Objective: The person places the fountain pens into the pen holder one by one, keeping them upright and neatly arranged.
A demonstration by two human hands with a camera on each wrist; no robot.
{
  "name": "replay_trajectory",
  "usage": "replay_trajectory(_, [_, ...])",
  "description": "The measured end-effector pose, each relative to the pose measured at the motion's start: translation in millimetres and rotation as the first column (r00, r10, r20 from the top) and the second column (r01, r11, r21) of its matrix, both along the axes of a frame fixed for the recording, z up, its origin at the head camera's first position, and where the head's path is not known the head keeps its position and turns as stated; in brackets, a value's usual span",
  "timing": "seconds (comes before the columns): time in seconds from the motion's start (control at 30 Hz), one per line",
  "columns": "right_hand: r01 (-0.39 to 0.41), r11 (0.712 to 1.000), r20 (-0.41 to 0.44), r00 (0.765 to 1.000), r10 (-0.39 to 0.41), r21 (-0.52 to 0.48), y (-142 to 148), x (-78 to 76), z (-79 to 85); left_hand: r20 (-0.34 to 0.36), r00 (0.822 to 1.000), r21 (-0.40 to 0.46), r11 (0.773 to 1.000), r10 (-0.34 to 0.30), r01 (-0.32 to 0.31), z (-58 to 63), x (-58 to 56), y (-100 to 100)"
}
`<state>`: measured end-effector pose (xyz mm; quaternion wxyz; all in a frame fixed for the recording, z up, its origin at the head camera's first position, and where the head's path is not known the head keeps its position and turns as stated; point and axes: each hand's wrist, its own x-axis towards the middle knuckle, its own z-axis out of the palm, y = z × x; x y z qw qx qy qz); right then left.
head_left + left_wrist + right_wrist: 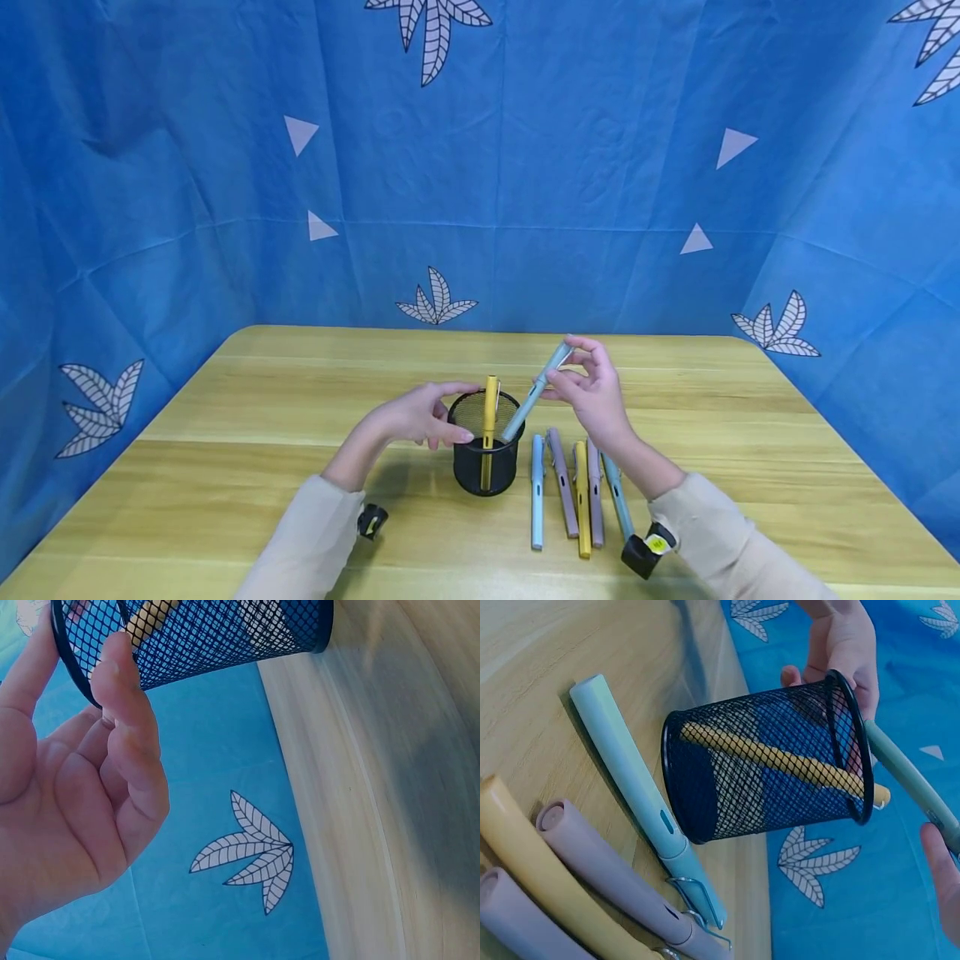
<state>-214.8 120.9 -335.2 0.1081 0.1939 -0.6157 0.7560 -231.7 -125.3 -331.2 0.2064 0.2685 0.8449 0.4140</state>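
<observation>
A black mesh pen holder [486, 467] stands upright on the table, with a yellow pen [780, 759] leaning inside it. My left hand [420, 417] holds the holder by its rim from the left, thumb at the front and index finger at the back. Between the thumb and fingers of my right hand [596, 396] is a pale blue pen [537, 390], pinched near its clip end. That pen slants down to the left, its lower end at the holder's mouth. In the left wrist view, the left hand [82, 780] lies against the mesh holder [225, 637].
Right of the holder lie several pens side by side: a light blue pen [537, 492], a mauve pen [562, 483], a yellow pen [582, 500], another mauve pen [595, 492] and a teal pen [618, 496]. A blue patterned curtain [570, 275] hangs behind the wooden table [262, 400].
</observation>
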Motion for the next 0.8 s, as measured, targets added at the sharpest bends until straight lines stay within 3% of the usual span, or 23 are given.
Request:
replay_trajectory(0.3, [-0.055,0.992,-0.115,0.991,0.068,0.116,-13,1.2,-1.0,-0.03,0.999,-0.019,1.0,-0.023,0.023,0.3,-0.4,0])
replay_trajectory(0.57, [0.052,0.959,-0.277,0.96,0.028,0.28,-17,0.9,-6.5,-0.026,0.999,-0.027,0.999,-0.027,0.026,1.4,-0.2,-1])
replay_trajectory(0.8, [0.099,0.943,-0.304,0.953,0.003,0.318,-17,0.5,-13.2,-0.021,1.0,-0.027,0.999,-0.02,0.02,0.4,-0.2,-1])
